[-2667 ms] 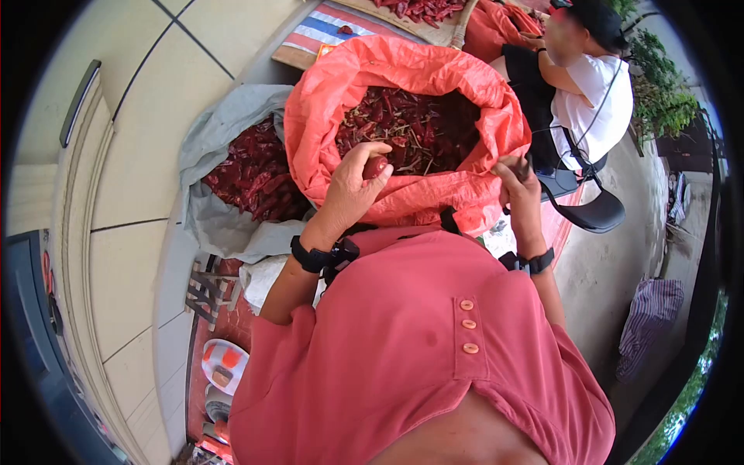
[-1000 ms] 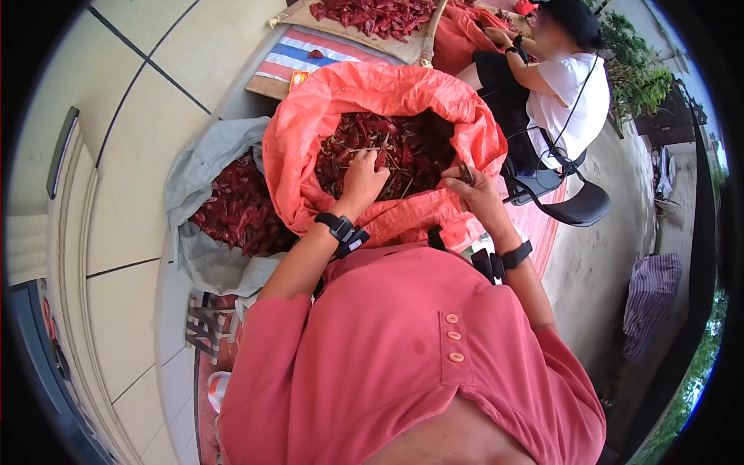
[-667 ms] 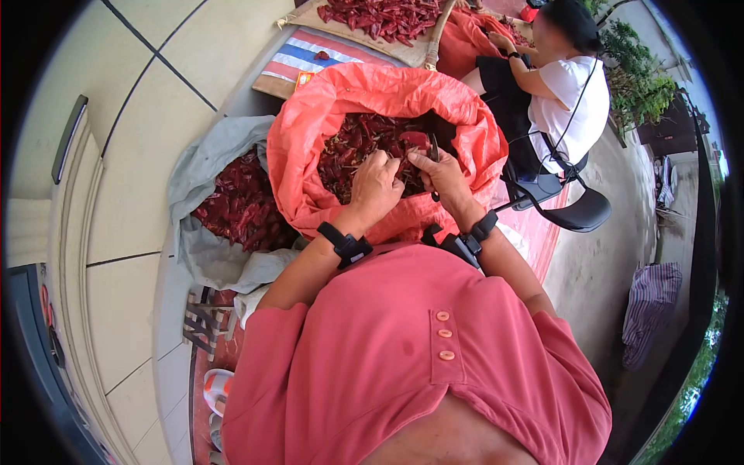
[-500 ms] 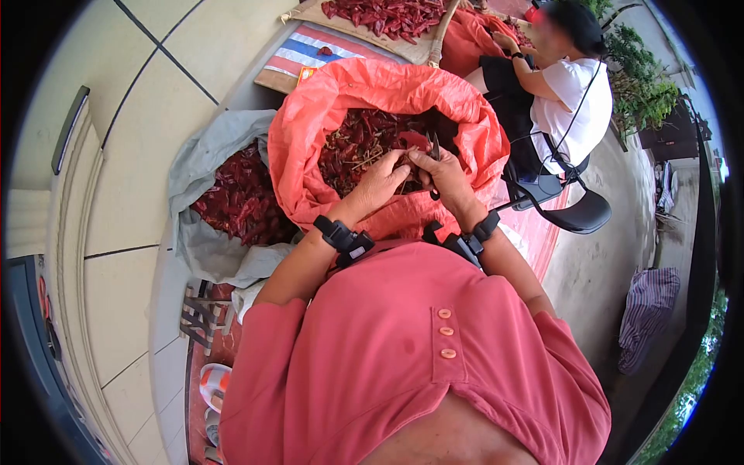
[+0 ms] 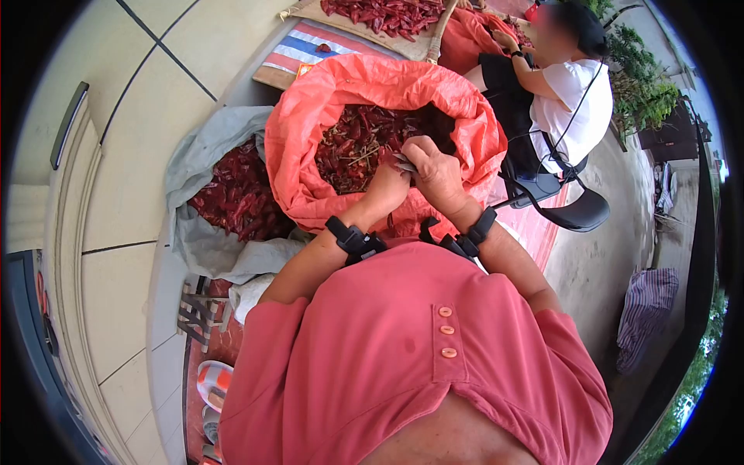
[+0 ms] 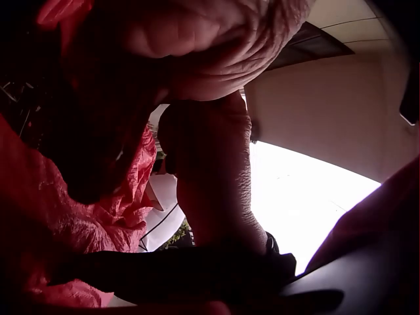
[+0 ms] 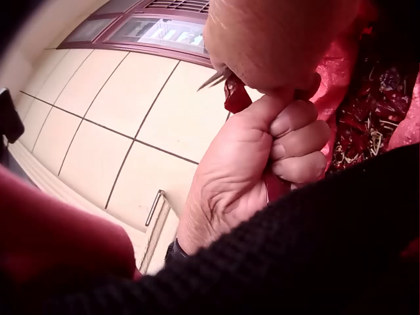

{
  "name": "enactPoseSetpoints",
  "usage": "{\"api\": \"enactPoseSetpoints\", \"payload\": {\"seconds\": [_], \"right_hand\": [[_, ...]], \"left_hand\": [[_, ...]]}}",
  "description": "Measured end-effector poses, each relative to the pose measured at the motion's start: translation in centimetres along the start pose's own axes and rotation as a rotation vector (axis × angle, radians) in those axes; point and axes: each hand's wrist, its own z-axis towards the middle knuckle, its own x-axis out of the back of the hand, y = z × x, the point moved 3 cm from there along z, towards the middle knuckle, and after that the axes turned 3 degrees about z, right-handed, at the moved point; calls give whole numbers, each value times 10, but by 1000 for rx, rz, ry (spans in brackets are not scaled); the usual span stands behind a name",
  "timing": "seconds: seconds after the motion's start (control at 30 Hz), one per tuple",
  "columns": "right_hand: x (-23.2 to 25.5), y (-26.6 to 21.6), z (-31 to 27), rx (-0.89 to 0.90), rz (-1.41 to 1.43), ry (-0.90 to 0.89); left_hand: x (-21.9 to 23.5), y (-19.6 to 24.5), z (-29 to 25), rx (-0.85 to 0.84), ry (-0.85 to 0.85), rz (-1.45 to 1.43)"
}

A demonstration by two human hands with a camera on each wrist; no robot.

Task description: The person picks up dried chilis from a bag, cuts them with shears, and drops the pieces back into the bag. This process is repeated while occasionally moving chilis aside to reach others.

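Observation:
In the head view my two hands meet over the near rim of a red woven sack (image 5: 298, 167) filled with dried red chilies (image 5: 364, 128). My right hand (image 5: 438, 177) grips scissors (image 5: 404, 161), and its curled fingers hide the handles. The two pointed blades (image 7: 211, 80) show beside a dried chili (image 7: 236, 96) in the right wrist view. My left hand (image 5: 387, 190) is curled against the right one and holds the chili, with more red showing under its fingers. Dark shadow covers much of the left wrist view, where the left palm (image 6: 203, 39) fills the top.
A grey sack (image 5: 190, 178) of chilies stands left of the red one. Behind lie a striped sheet (image 5: 341, 46) and a board of chilies (image 5: 380, 15). A seated person (image 5: 570, 93) and a black chair armrest (image 5: 577, 211) are at the right.
The right hand has gone from the sack's right rim to the left hand. Both hands have since drawn together nearer the body, the scissors turning from pointing away to pointing left.

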Motion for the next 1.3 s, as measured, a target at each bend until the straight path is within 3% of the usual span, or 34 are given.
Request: {"api": "enactPoseSetpoints", "payload": {"seconds": [0.1, 0.13, 0.2, 0.23, 0.3, 0.47, 0.57, 0.67, 0.73, 0.77, 0.83, 1.03, 1.1, 1.17, 1.2, 1.27, 1.3], "right_hand": [[-11, 13, 2, -101, 300, 163], [-19, 16, -1, -449, 950, 81], [-9, 14, 2, -614, 1230, -36], [-6, 11, 2, -697, 1369, -95], [-10, 6, 4, -754, 1578, -116], [-24, 8, 1, -924, 2018, -259], [-40, 13, -8, -976, 2333, -425], [-40, 6, -7, -1010, 2248, -358], [-36, 1, -3, -902, 1926, -200], [-32, -2, 2, -841, 1763, -127], [-19, -13, 10, -785, 1651, -129], [-19, -11, 11, -494, 1271, -65], [-22, -18, 13, -311, 1125, 39], [-5, -28, 19, -35, 544, 103], [4, -36, 23, 97, 251, 132], [9, -45, 24, 174, 110, 67], [9, -47, 25, 213, 40, 36]], "left_hand": [[14, -1, -2, 185, -196, 45], [19, 4, -3, 105, -146, 34], [29, 16, -10, -46, -54, 15], [34, 23, -13, -20, -96, -2], [45, 35, -17, 23, -179, -34], [60, 34, -21, -65, -196, 41], [62, 31, -26, -78, -191, 30], [61, 25, -30, -23, -176, -66], [57, 19, -29, -80, -124, -240], [59, 13, -29, 16, -157, -332], [67, 24, -29, 207, -225, -515], [62, 23, -35, 255, -139, -537], [60, 26, -36, 252, -75, -477], [60, 32, -36, 243, -20, -406], [58, 28, -33, 139, 56, -354], [54, 14, -28, -68, 206, -247], [57, 19, -28, -62, 235, -145]]}}
